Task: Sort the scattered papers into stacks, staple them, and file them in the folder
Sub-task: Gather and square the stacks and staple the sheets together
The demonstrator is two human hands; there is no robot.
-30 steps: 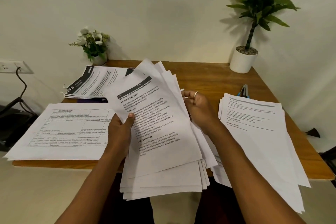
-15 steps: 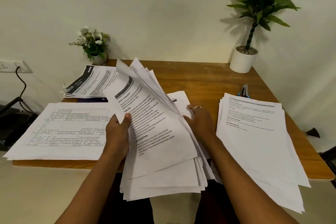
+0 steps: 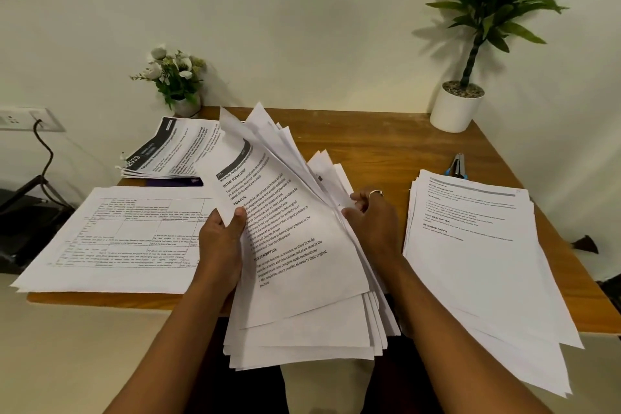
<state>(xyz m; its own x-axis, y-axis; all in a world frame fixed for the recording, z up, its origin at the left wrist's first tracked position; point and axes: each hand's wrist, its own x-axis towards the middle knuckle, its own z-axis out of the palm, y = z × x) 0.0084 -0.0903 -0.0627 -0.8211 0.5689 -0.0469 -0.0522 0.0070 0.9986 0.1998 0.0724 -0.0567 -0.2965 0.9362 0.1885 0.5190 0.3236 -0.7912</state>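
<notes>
One sheet (image 3: 323, 165) is now laid mid-frame. The right hand (image 3: 369, 215) is returned, pinching the fanned bundle (image 3: 292, 245) gripped by the left hand (image 3: 221, 239). Sorting is judged unfinished.

Wooden table (image 3: 369, 151): left stack (image 3: 117, 239), rear stack (image 3: 171, 151), right stack (image 3: 470, 245), stapler (image 3: 456, 166), flowers (image 3: 174, 77), plant (image 3: 457, 109).

The fanned sheaf of white printed sheets (image 3: 302, 262) you hold is thin matt paper, faintly translucent at its top edge. Your brown wooden desk (image 3: 369, 144) shows smooth, even grain with a soft sheen. The round white plant pot (image 3: 455, 111) looks smooth and matt.
</notes>
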